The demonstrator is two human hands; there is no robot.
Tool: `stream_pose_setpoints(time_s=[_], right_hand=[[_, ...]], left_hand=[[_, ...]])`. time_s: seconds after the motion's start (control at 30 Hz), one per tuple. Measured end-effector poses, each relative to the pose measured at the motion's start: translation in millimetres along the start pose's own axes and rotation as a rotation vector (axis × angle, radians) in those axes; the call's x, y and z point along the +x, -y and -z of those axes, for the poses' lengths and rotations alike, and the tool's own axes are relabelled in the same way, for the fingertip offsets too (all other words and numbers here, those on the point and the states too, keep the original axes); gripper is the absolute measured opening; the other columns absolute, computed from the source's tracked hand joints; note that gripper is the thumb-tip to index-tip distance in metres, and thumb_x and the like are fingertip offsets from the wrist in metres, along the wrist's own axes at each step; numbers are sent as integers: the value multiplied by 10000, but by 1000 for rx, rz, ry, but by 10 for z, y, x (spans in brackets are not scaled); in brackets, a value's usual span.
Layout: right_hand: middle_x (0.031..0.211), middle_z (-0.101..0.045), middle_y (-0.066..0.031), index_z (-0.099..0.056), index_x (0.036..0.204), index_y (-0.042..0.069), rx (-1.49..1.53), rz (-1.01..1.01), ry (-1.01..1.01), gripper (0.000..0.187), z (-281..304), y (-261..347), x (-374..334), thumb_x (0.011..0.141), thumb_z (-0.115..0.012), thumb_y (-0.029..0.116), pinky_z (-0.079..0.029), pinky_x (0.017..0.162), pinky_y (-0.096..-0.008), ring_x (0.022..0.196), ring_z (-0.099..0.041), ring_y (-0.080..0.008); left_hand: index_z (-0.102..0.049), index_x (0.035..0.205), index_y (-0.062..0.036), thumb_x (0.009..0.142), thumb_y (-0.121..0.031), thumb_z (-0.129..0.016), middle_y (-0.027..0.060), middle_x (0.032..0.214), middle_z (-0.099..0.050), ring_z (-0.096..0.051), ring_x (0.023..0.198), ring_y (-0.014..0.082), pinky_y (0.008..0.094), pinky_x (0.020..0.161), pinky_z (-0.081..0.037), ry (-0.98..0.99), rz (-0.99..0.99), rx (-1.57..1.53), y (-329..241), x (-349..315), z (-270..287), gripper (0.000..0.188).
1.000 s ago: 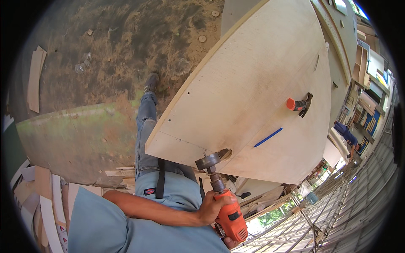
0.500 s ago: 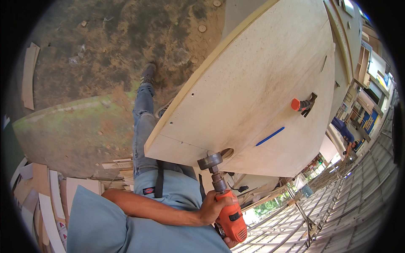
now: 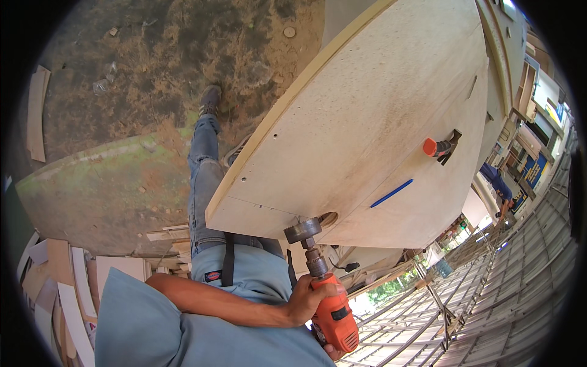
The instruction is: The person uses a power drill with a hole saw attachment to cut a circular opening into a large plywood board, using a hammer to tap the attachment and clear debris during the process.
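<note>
An orange power drill with a dark hole saw in its chuck lies across my front. My left hand is wrapped round the drill's body behind the chuck. At its rear, the fingertips of my right hand curl against the casing; the rest of that hand is hidden. The hole saw is at the near edge of a large pale wooden board, beside a round cut hole. Whether it touches the board I cannot tell.
On the board are a blue pen and what looks like an orange-handled hammer. Wood offcuts are stacked at the lower left. A person in dark blue is far off at the right. Debris dots the floor.
The view has shifted slightly, so the board and the things on it appear a little displaced. Both hands keep the same hold on the drill.
</note>
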State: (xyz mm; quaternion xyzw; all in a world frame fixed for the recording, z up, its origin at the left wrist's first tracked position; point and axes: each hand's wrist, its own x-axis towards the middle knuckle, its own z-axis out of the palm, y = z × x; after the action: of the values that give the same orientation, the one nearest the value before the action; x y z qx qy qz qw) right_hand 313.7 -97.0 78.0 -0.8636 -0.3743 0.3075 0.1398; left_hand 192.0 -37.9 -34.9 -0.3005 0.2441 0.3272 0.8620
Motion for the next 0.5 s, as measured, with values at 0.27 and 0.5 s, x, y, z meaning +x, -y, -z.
stream_pose_setpoints(time_s=[0.27, 0.5], right_hand=[[1073, -697, -159, -573, 1271, -96, -14, -20, 5, 910, -30, 97, -25, 705, -907, 533, -572, 806, -374, 907, -703, -255], [1078, -697, -157, -579, 1273, -95, -12, -28, 10, 908, -40, 153, -34, 705, -907, 533, -568, 814, -374, 916, -702, -256]], left_hand=[[-670, 968, 1, 917, -232, -708, 78, 836, -697, -651, 755, 142, 308, 724, -534, 5, -5, -8, -77, -6, -8, 241], [-678, 987, 6, 906, -259, -695, 93, 877, -712, -675, 791, 156, 314, 762, -549, 23, 44, 27, -112, -21, -4, 278]])
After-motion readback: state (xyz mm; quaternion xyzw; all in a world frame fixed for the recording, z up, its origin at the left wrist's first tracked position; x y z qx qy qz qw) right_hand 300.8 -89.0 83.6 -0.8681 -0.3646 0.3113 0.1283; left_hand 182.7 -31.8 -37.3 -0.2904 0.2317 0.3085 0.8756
